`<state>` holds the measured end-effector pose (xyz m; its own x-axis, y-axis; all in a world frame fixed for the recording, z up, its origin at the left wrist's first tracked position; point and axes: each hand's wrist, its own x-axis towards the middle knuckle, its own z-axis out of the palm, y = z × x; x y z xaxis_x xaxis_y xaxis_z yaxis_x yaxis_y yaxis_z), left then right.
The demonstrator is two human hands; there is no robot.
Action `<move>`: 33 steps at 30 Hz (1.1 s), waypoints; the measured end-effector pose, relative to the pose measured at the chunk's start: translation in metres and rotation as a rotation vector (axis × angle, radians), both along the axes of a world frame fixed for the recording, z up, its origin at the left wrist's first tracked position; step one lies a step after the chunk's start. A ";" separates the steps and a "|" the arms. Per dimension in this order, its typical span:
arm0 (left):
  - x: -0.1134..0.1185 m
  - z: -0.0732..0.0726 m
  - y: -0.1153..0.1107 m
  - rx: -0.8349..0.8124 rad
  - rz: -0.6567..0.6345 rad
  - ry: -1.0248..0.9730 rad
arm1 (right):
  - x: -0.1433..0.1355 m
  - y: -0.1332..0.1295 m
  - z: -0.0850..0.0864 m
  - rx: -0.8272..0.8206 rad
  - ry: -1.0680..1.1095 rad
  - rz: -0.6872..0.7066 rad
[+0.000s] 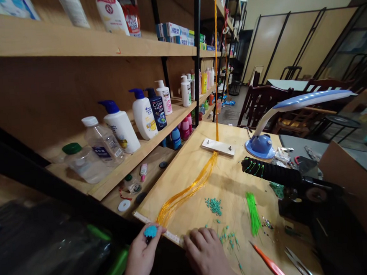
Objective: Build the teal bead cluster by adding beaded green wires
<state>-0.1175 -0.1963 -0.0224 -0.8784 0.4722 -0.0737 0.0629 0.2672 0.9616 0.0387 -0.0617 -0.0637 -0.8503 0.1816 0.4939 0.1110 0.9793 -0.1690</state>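
A bundle of fine orange threads (187, 190) runs from a white clamp plate (218, 147) down to the table's near left edge. There my left hand (142, 251) is closed at the bundle's end, its fingertips beside a ruler strip (172, 237). A turquoise scalloped round piece (150, 231) shows at my left fingers; how it is held is unclear. My right hand (204, 253) lies palm down on the table edge, fingers loosely bent, apparently holding nothing. Near it are small green beads on threads (231, 239) and a pile of turquoise beads (214, 206).
Bright green strands (253, 214), an orange-handled pointed tool (269, 262) and tweezers (297, 263) lie at the right. A black padded roller on a stand (270, 171) and a blue lamp (259, 146) stand behind. Shelves with bottles (144, 113) line the left.
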 end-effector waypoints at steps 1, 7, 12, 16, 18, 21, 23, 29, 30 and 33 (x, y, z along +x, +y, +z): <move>0.001 0.001 0.000 0.004 0.002 -0.009 | 0.000 -0.001 -0.003 0.021 -0.001 -0.006; 0.004 0.003 0.001 0.024 0.013 -0.060 | 0.001 -0.010 -0.025 0.110 0.087 -0.047; 0.009 0.003 0.003 0.049 -0.002 -0.080 | 0.001 -0.015 -0.026 0.024 0.187 -0.072; 0.013 0.005 0.003 0.060 0.001 -0.093 | 0.003 -0.017 -0.023 -0.015 0.183 -0.064; 0.015 0.008 0.004 0.058 0.010 -0.104 | 0.004 -0.017 -0.024 -0.016 0.171 -0.060; 0.017 0.011 0.005 0.053 0.019 -0.112 | 0.005 -0.017 -0.026 -0.019 0.164 -0.064; 0.017 0.013 0.006 0.061 0.019 -0.110 | 0.004 -0.018 -0.027 -0.025 0.167 -0.070; 0.020 0.013 0.005 0.087 0.019 -0.114 | 0.003 -0.020 -0.024 -0.107 0.205 -0.077; 0.020 0.013 0.005 0.080 0.021 -0.125 | 0.002 -0.020 -0.024 -0.124 0.208 -0.075; 0.021 0.012 0.004 0.067 0.023 -0.144 | 0.002 -0.020 -0.025 -0.145 0.213 -0.071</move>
